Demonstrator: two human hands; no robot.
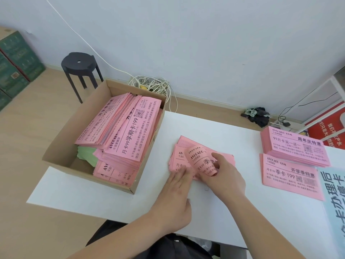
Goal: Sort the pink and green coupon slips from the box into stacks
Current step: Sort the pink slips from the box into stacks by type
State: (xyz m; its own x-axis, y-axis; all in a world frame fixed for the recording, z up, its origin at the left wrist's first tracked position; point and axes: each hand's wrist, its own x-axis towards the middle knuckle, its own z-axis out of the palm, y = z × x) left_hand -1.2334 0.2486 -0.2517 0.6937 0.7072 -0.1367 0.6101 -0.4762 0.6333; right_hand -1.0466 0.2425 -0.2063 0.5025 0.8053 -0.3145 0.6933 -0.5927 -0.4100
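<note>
a loose pile of pink slips (187, 144) lies in the middle of the white table (112, 193). the top slip (202, 161) is bent up into a curl, and the right hand (229, 176) pinches it between thumb and fingers. the left hand (179, 191) lies flat with straight fingers, pressing on the near edge of the pile; it grips nothing.

on the left end of the table stands a brown cardboard box (82, 116). it is full of more pink slips in the box (127, 131), stacked up high and a bit messy, and some green slips (86, 156) peek out low down under them.

on the right side lie two neat pink stacks, just beside each other: a thick far stack (293, 146) and a thin near stack (291, 176) (both have dark print on top). a pale blue sheet (334, 193) with big letters lies at the right edge.

on the floor behind are a black stool (79, 62) and a tangle of white cable (151, 85).
</note>
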